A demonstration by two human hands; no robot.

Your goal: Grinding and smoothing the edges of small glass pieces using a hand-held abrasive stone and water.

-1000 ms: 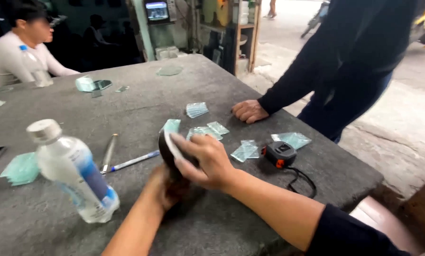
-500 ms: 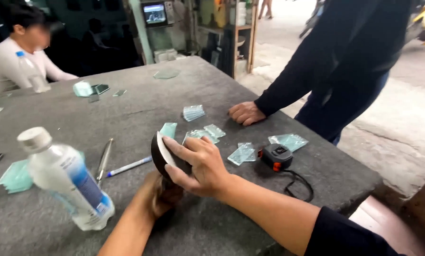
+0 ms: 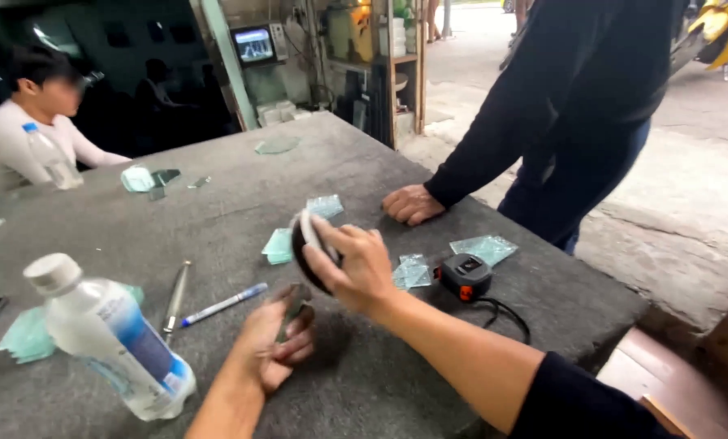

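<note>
My right hand point(image 3: 360, 272) grips a round black disc with a white rim point(image 3: 305, 244), held on edge just above the grey table point(image 3: 242, 203). My left hand point(image 3: 270, 349) is lower and nearer to me, palm up, with its fingers curled round a small flat greyish piece point(image 3: 296, 299) that looks like glass. The two hands are a little apart. A blue pen point(image 3: 222, 303) and a slim metal tool point(image 3: 175, 297) lie left of my left hand.
A clear water bottle point(image 3: 112, 337) stands at the near left. A black and orange tape measure point(image 3: 464, 276) and small greenish glass pieces point(image 3: 483, 248) lie to the right. A standing person's hand point(image 3: 413, 203) rests on the table. Another person point(image 3: 23, 138) sits at the far left.
My left hand has come away from under the disc and dropped toward me with the small piece. My right hand has lifted the disc slightly.
</note>
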